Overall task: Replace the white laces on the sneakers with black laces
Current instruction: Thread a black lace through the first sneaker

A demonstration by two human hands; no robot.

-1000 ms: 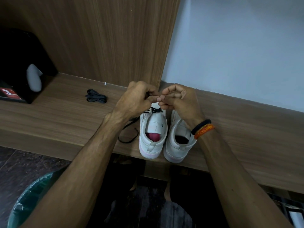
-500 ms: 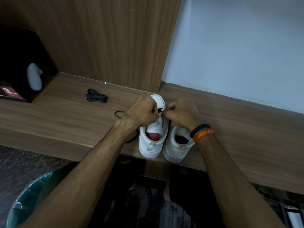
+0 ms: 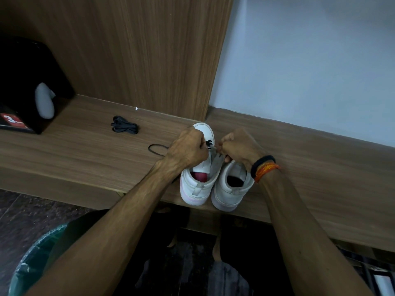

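Lacing: one black lace (image 3: 208,144) is being worked on the left sneaker (image 3: 201,174), crossed in the upper eyelets near the toe.
Left hand (image 3: 187,149): fingers curled tight, clamped on the lace at the shoe's left edge; a thin loop of lace (image 3: 155,149) is seen trailing out onto the shelf behind it.
Right hand (image 3: 239,147): also fisted, lace end pinched between thumb and fingers right beside the eyelets; a black band and an orange thread band (image 3: 265,168) are worn on the wrist.
Sneakers: smooth white, leather-looking, low rounded toes, set side by side at the shelf's front edge, heels toward the camera. Pink lining can be seen in the left one; right sneaker (image 3: 232,189) is partly hidden under the right wrist, so its lacing can't be told.
Spare lace (image 3: 124,127): flat, black, folded into a small bundle, lying well apart to the left.
Shelf (image 3: 74,150): wood-grain laminate, matte, same panel behind it.
Box (image 3: 27,82): black, glossy, far left, red label at its corner.
Bin (image 3: 32,263): round, lined with a crinkly green bag, on the floor, lower left.
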